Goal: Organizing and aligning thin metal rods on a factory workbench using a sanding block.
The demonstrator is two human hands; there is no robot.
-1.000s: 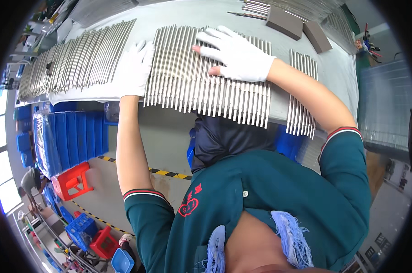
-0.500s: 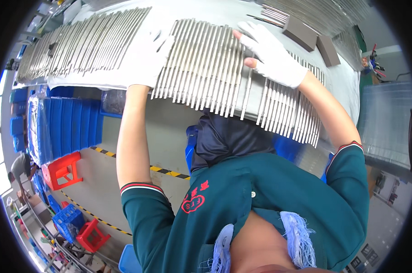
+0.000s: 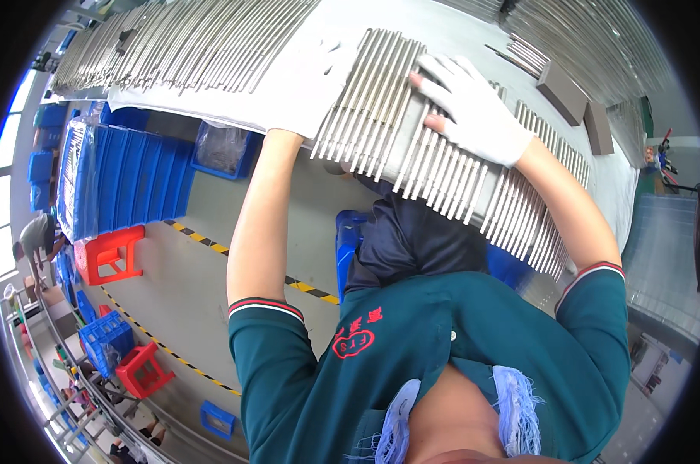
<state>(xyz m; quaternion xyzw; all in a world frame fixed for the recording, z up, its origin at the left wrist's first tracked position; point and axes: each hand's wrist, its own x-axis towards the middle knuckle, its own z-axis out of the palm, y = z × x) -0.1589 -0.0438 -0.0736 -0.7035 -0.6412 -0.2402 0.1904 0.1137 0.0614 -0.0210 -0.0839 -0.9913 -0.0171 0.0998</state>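
Thin metal rods lie side by side in groups on a white-covered table [image 3: 245, 108], their near ends jutting over its front edge. My left hand [image 3: 310, 89], in a white glove, rests flat along the left side of the left rod group [image 3: 372, 100]; its fingers look stretched out, though they blend into the white cover. Spread over the middle rod group [image 3: 443, 174] is my right hand [image 3: 478, 112], gloved with thumb and index fingertips bare. Its fingers reach to the gap beside the left group. A further rod group [image 3: 532, 220] lies under and beyond my right wrist.
A long row of rods [image 3: 187, 46] covers the table's far left. Two grey-brown blocks [image 3: 563, 93] sit at the back right, near clear-wrapped rods [image 3: 590, 46]. Blue crates [image 3: 141, 174] and a red stool [image 3: 110, 255] stand on the floor at left. Another person [image 3: 37, 243] bends over there.
The wide middle group has split: several rods now lie apart to the right, under my right hand. My left hand stays by the left group's edge. The whole view has shifted somewhat.
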